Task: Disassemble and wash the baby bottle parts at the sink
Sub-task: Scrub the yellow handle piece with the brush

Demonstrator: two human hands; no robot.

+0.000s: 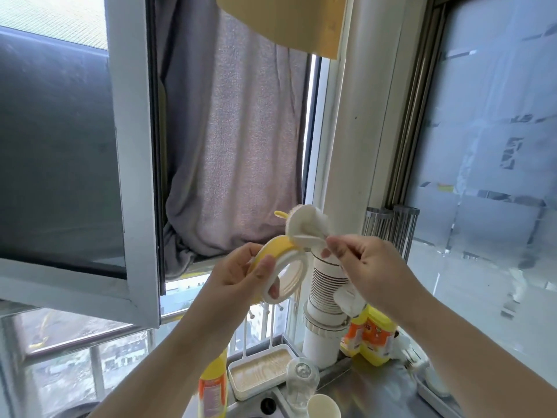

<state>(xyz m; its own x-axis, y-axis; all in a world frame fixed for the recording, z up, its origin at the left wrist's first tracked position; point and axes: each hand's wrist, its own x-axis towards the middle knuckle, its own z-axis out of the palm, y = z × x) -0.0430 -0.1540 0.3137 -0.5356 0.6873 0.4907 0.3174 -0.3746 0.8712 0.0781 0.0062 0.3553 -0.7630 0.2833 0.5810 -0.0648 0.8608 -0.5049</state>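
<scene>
Grey curtain cloth (241,131) hangs in the open window above a steel bench (376,396) beside the sink. Held up in front of the window, the yellow and white bottle collar ring (283,267) is gripped by the left hand (241,276), thumb across its rim. The right hand (370,267) pinches a white sponge brush (304,229) by its handle, the brush head touching the ring's upper edge. Below the ring, on the bench, stand a clear bottle body (301,384), a white cup (324,405) and a shallow tray (259,372); yellow detergent bottles (372,336) stand to the right of it. By my reading, disassembly is done and the ring is being scrubbed; rinsing it and washing the remaining parts appear to be left.
</scene>
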